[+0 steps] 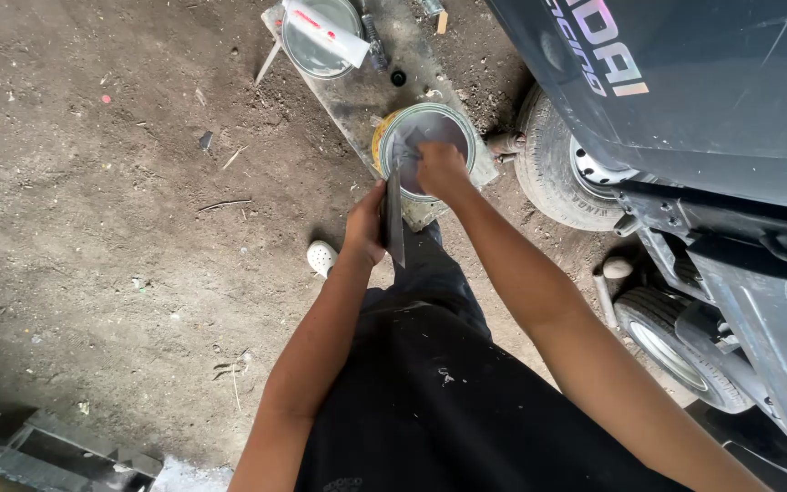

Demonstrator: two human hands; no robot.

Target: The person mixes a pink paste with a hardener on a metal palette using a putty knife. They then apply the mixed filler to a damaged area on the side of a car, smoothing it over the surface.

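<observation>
An open round tin [426, 150] with a yellow rim and grey-white paste inside stands on a dirty board [371, 96] on the ground. My right hand [439, 169] reaches into the tin, fingers closed; what it grips is hidden. My left hand [366, 223] is just below the tin's left side and holds a flat dark metal scraper blade [394, 219] on edge.
The tin's lid [319, 36] lies farther up the board with a white tube [330, 32] across it. A dark vehicle body [685, 82] and two small wheels [557, 159] stand at the right. Dirt floor spreads left. My white shoe [321, 258] shows.
</observation>
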